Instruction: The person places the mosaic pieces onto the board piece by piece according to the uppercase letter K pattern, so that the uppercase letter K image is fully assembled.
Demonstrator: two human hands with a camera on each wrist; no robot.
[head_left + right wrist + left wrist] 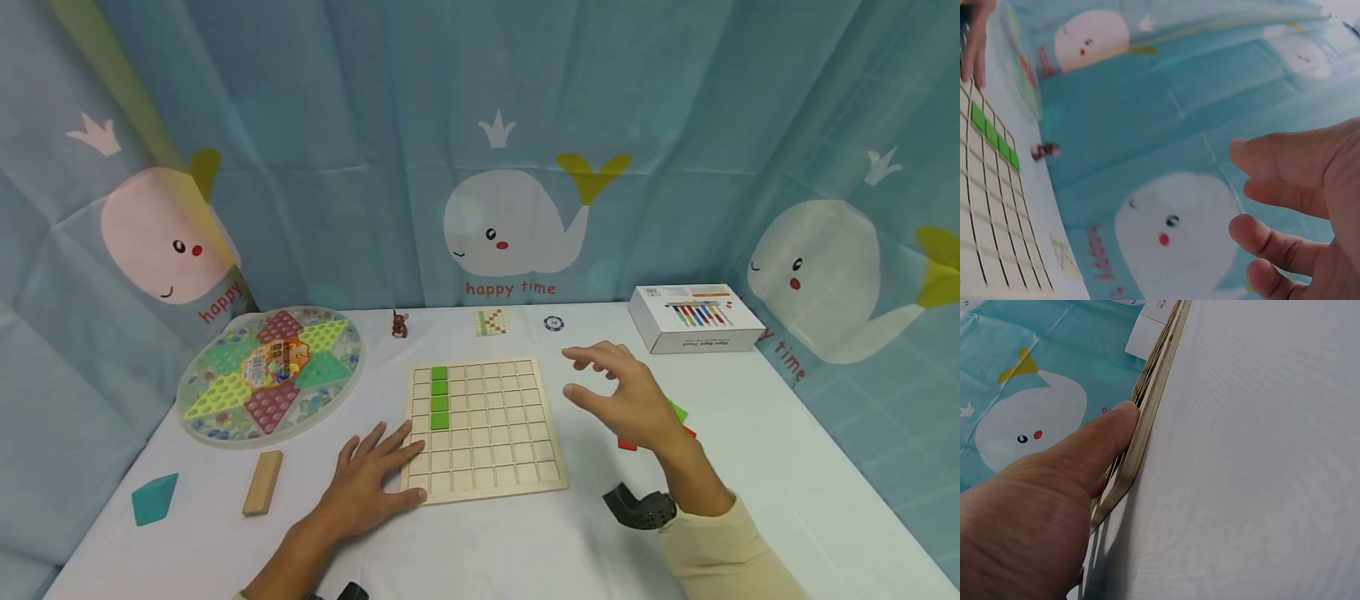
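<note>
A wooden grid board (495, 457) lies on the white table, with several green square tiles (439, 403) in one column near its upper left. My left hand (369, 482) rests on the board's left edge, fingers spread and fairly straight; the left wrist view shows the thumb (1100, 440) on the board's rim. Above the table, right of the board, my right hand (628, 398) hovers with fingers apart and nothing between them. Red tiles (627, 444) and a green tile (678, 409) lie partly hidden behind that hand and wrist.
At the left are a round star-patterned game board (225, 358), a wooden block (262, 483) and a teal piece (154, 499). Along the back stand a brown figurine (400, 325), a pattern card (491, 322), a blue-white chip (553, 323) and a white box (693, 321).
</note>
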